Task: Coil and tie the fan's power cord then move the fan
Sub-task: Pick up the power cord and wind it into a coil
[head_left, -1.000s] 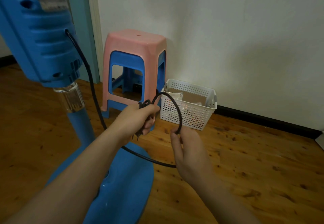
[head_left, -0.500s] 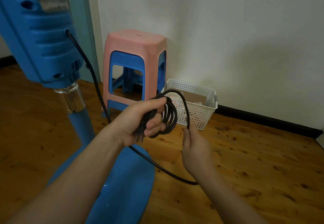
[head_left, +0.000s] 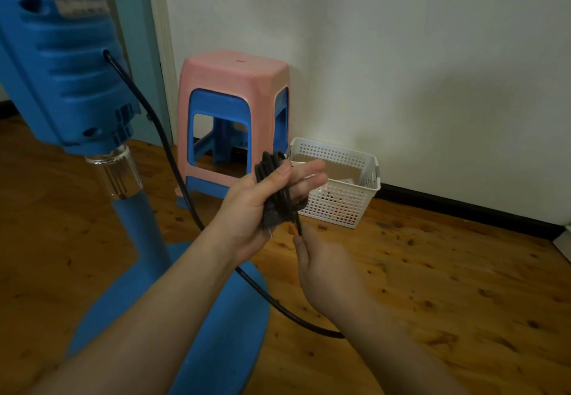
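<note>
The blue pedestal fan [head_left: 61, 85] stands at the left on its round base [head_left: 216, 333]. Its black power cord [head_left: 160, 135] leaves the motor housing, hangs down past the pole and loops back up over the base. My left hand [head_left: 244, 212] holds a bundle of coiled cord [head_left: 275, 197] with the plug, thumb clamped over it and fingers stretched out behind. Just below the bundle, my right hand [head_left: 324, 268] pinches the free length of cord.
A pink and blue plastic stool [head_left: 231, 73] stands against the white wall behind my hands. A white perforated basket [head_left: 367, 178] with cardboard inside sits on the wooden floor to its right. A door frame rises behind the fan.
The open loop has been pulled in against the coil, which is now a tight bundle. My left hand has risen and turned palm up. My right hand has slid close under the bundle.
</note>
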The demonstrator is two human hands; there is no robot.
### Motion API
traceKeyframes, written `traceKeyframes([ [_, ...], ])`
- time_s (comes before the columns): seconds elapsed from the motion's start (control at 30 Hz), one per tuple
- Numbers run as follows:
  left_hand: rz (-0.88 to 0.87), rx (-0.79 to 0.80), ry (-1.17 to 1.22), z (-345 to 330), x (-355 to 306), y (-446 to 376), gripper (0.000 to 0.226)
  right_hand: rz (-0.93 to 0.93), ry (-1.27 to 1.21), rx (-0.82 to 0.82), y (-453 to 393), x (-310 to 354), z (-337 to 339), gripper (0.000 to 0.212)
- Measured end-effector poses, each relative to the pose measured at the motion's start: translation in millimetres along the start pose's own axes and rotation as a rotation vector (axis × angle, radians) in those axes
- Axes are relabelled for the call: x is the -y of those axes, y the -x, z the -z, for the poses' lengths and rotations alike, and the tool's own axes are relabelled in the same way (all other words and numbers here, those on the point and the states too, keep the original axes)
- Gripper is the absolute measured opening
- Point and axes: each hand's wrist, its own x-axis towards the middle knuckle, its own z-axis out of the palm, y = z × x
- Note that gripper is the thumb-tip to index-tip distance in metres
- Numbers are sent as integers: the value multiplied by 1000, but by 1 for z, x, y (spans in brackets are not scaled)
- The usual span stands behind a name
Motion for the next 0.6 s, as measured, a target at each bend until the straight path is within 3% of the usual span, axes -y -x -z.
traceKeyframes([
  [0.13, -24, -106, -184, 0, 3, -3, 37, 61, 28, 69, 5, 7, 3, 22],
  [0.27, -43, -122, -459, 2, 7, 0, 26, 89, 81, 102, 6, 10, 11, 21],
  [0.6, 30, -34, -1263, 16, 20, 1, 37, 145, 74, 66, 4, 11, 26, 21],
])
